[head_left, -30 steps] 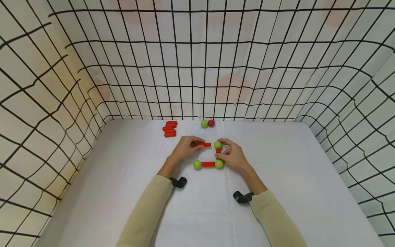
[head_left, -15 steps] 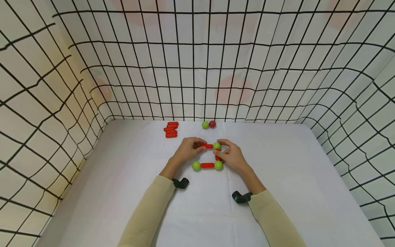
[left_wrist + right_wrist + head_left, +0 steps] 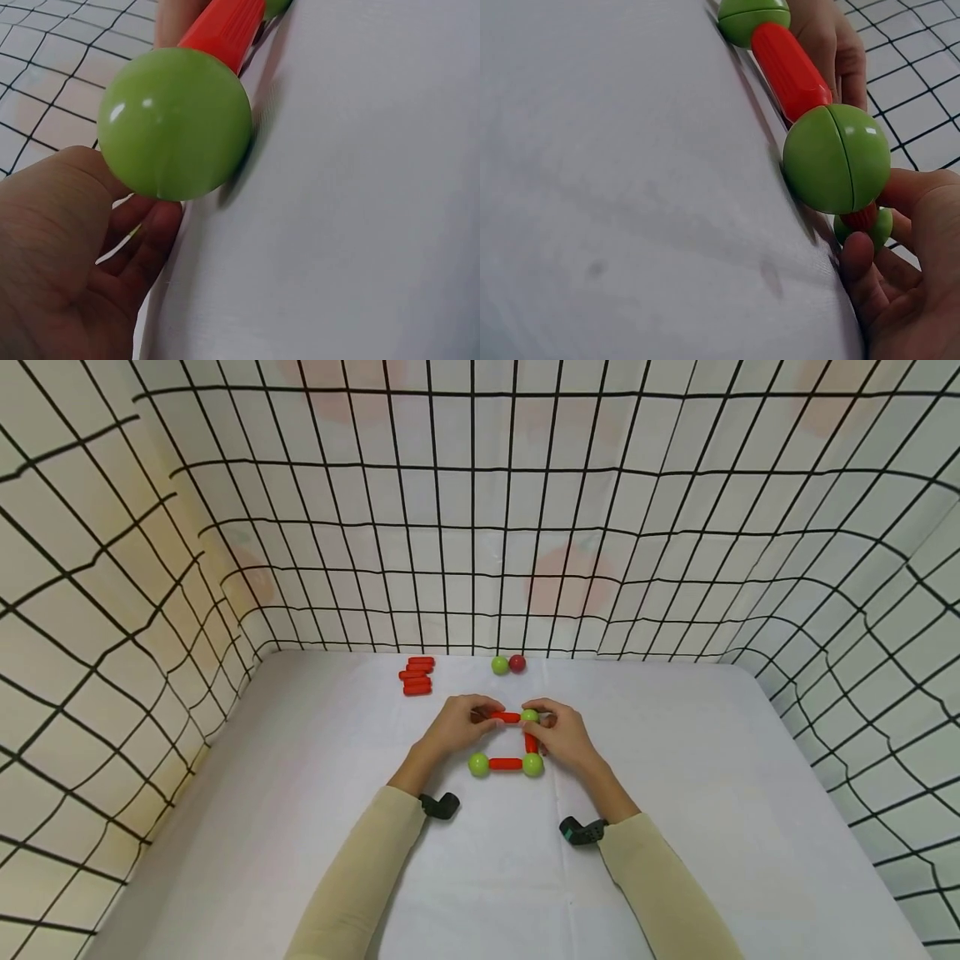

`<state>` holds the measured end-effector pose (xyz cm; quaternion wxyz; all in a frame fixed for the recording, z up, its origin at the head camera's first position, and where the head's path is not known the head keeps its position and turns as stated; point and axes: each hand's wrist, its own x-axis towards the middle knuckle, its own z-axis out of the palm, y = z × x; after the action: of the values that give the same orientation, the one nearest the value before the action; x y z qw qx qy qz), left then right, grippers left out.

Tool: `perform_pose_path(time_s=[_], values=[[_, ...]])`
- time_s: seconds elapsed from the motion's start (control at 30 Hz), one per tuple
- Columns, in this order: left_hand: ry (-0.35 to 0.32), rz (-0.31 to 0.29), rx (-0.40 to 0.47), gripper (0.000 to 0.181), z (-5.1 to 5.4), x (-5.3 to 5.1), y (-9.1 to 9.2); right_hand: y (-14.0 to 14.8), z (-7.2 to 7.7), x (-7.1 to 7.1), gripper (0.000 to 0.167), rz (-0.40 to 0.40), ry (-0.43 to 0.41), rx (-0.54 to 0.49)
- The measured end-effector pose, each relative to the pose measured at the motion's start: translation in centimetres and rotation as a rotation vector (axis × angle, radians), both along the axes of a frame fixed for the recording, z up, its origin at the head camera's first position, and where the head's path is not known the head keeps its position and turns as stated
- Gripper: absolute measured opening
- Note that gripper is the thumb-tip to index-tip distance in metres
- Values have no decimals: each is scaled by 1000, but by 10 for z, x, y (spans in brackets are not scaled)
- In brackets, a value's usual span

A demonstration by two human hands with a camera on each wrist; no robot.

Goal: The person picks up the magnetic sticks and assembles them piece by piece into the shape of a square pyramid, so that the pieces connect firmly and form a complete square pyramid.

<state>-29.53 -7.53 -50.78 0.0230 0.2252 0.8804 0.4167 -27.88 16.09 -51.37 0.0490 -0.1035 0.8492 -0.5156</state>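
Observation:
The left hand [image 3: 456, 724] pinches the left part of a red rod [image 3: 507, 717], whose right end meets a green ball [image 3: 529, 716]. Thumb and fingers of the right hand [image 3: 564, 737] grip that ball. From it a second red rod [image 3: 531, 743] runs down to a green corner ball [image 3: 532, 765]. A lower red rod [image 3: 506, 764] joins this corner to another green ball [image 3: 478, 765] at its left. In the left wrist view a green ball [image 3: 175, 124] hides the left fingertips; in the right wrist view the corner ball [image 3: 837, 158] stands before the held one.
Several red rods [image 3: 417, 677] lie grouped at the back left of the white table [image 3: 675, 760]. A loose green ball [image 3: 500, 665] and a dark red ball [image 3: 517, 663] sit side by side near the back edge. Black netting [image 3: 472, 527] rises behind and at both sides.
The left hand has brought its red rod rightward against the upper green ball. The right thumb has moved up from the upright rod to that ball.

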Motion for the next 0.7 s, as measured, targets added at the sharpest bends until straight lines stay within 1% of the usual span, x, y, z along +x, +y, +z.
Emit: perform_pose_path(time_s=[0.2,0.37,0.5,0.7], values=[[-27,12,25,30,1,-4,-2,1,-4,0,34,-30,25,-5],[-27,38,38,34,3,-13,-4,3,-6,0,32,-46,42,22],[-34,48,38,39,8,-23,-5,4,-7,1,32,-55,38,22],[-32,64,-4,47,16,-42,-4,4,-7,1,31,-58,20,8]])
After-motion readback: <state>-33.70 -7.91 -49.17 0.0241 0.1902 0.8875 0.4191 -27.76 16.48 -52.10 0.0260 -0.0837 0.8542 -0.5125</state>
